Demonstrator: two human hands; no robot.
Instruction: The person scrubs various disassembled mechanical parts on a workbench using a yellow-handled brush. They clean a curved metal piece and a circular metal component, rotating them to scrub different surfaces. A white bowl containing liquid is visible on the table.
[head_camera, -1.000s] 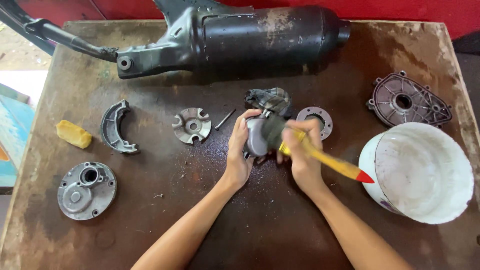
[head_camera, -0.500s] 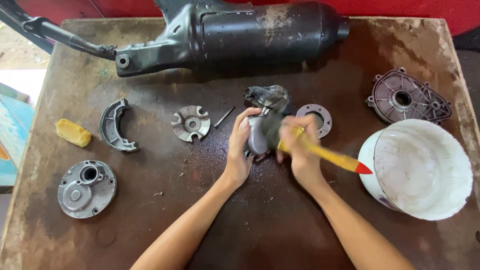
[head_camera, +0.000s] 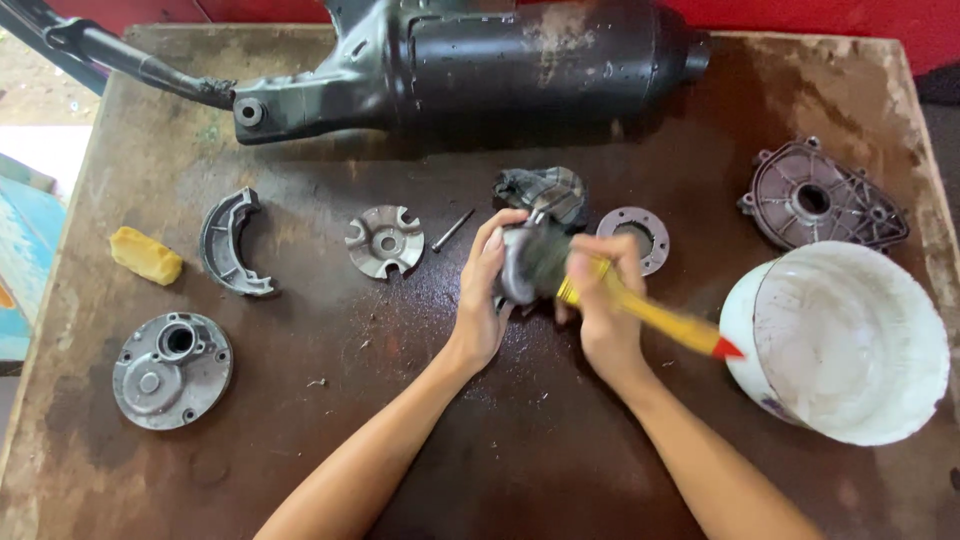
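Observation:
My left hand (head_camera: 484, 300) holds a small grey metal part (head_camera: 522, 264) upright over the middle of the brown table (head_camera: 520, 440). My right hand (head_camera: 602, 305) grips a paintbrush with a yellow handle and red tip (head_camera: 660, 318); its dark bristles are blurred against the part. A checked rag (head_camera: 545, 190) lies just behind the hands. A flat metal ring (head_camera: 634, 238) rests to the right of the part.
A white bucket (head_camera: 850, 345) stands at the right. A ribbed metal cover (head_camera: 820, 205) lies behind it. At the back lies a black exhaust muffler (head_camera: 500, 65). To the left are a slotted disc (head_camera: 384, 240), a pin (head_camera: 452, 230), a brake shoe (head_camera: 230, 245), a yellow sponge (head_camera: 146, 256) and a round housing (head_camera: 172, 368).
The brush has shifted slightly against the metal part, its handle tip moving a little up and left. Both hands stay in the same spot.

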